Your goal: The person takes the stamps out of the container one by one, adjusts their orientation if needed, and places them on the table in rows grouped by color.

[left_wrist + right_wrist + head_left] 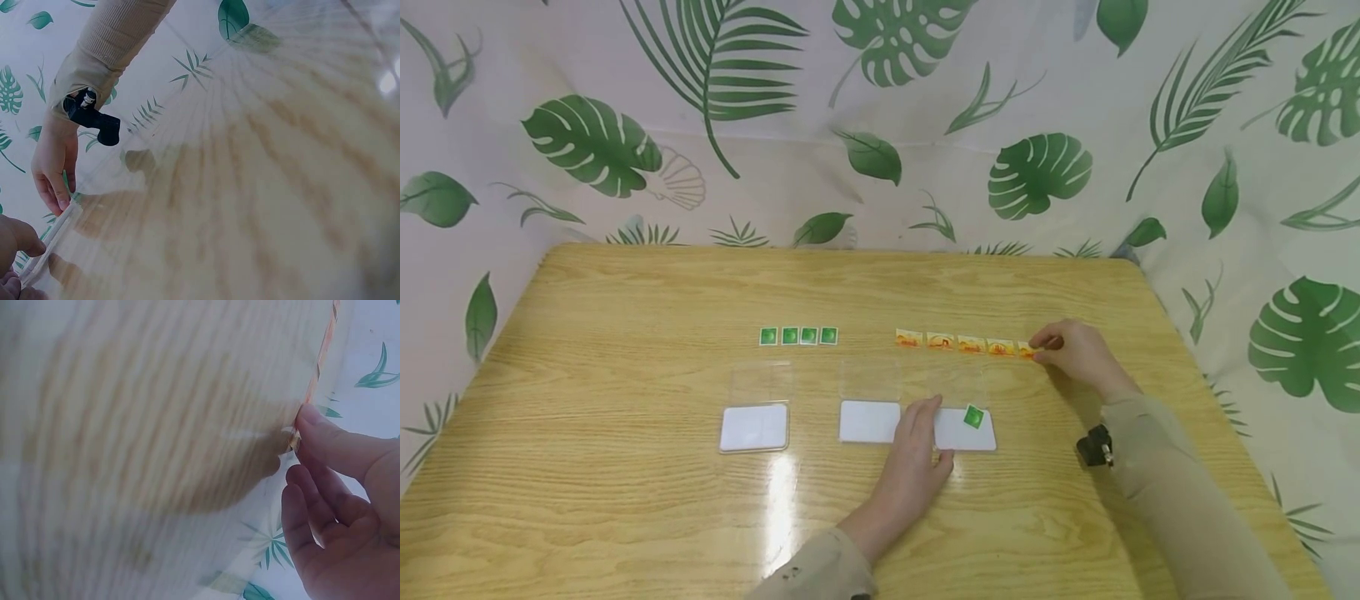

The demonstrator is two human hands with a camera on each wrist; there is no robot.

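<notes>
My left hand (913, 446) holds the left end of the rightmost flat case (958, 437), fingers at its upper edge and thumb at its lower edge. The case has a white inside and a raised clear lid (958, 383). A small green stamp (973, 416) lies tilted on its white face. At the right end of a row of orange-and-yellow stamps (972, 344), my right hand (1078, 354) pinches the last stamp (1026, 350) between thumb and finger. In the right wrist view, the thumb and finger (309, 419) meet at the table surface; the stamp there is mostly hidden.
Two more open cases with white insides, the middle case (869, 422) and the left case (754, 427), lie in line on the wooden table (587, 375). Behind them is a row of green stamps (790, 336). A leaf-patterned cloth (925, 167) hangs around the table.
</notes>
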